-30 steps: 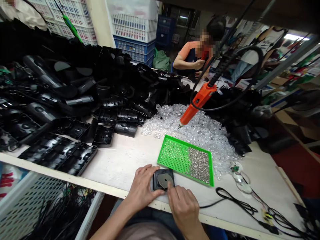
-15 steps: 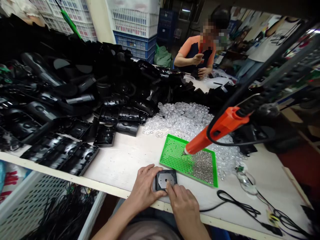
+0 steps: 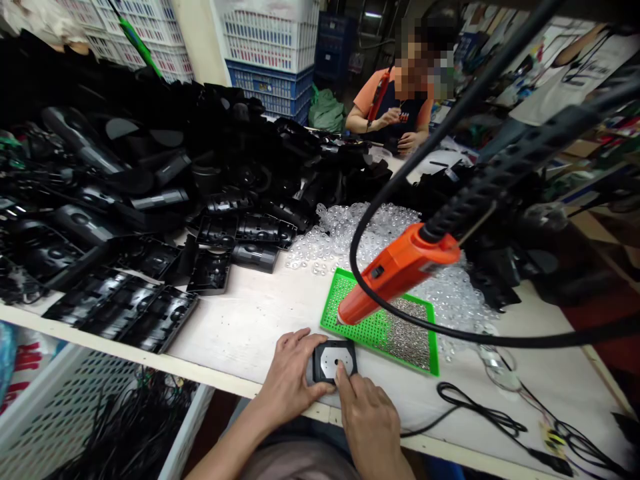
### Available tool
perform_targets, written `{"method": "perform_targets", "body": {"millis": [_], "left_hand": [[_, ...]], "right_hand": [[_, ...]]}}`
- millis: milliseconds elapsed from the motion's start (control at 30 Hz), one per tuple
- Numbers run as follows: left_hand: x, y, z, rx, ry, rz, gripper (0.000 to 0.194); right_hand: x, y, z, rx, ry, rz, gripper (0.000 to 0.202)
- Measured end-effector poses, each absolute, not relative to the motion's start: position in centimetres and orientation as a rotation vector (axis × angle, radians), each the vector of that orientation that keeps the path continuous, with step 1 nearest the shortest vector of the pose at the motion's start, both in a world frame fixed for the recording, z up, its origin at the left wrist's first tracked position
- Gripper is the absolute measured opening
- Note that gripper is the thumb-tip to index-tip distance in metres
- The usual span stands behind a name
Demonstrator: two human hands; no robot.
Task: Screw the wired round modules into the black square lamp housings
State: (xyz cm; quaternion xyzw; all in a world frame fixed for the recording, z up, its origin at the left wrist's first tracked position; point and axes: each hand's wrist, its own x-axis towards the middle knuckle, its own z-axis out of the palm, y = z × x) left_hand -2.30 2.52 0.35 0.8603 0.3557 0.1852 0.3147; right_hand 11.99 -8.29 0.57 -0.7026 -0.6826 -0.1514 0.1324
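Left hand (image 3: 293, 367) holds a small black square plastic housing (image 3: 355, 360) on the white tabletop (image 3: 240, 313) — fingers round its far left corner, thumb along the near edge, a narrow grip. Right hand (image 3: 373, 410) has its index finger stretched onto the light grey, many-sided flat plate (image 3: 329, 357) inside the housing, fingertip just beside the dark centre hole; the other fingers are curled, and from here I can't tell if they hide anything.

Step in hand looks like pressing or settling the plate. To do it well: keep the housing flat, brace the corner with the left, push straight down near the middle so no edge tips, then check that the plate sits level and its small holes are uncovered.

Ahead of both hands, a shallow bright-green perforated tray (image 3: 373, 333) holds small silvery metal pieces (image 3: 410, 340), probably screws. An orange hand-held power driver (image 3: 383, 283) hangs over the tray, beyond the right hand — mind knuckles and cable when lifting. Glossy black plastic shells (image 3: 143, 313) lie well left of the left hand.
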Motion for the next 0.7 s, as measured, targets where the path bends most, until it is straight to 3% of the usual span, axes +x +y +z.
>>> {"method": "perform_targets", "body": {"millis": [133,333,500,700], "left_hand": [[-2.4,2.6,0.5,2.267,0.915,0.471,0.064],[-0.5,2.2,0.2,2.19,1.156,0.525,0.028],[0.4,2.0,-0.5,2.191,1.186,0.563,0.03],[0.2,2.0,-0.8,2.207,1.182,0.58,0.031]], "right_hand": [[12.2,-7.9,0.4,-1.951,-1.992,-0.38,0.033],[13.7,-7.3,2.7,-1.885,-1.993,-0.164,0.024],[19.6,-9.0,5.7,-1.951,-1.722,0.083,0.025],[21.2,-10.8,4.7,-2.061,-1.925,0.335,0.025]]}}
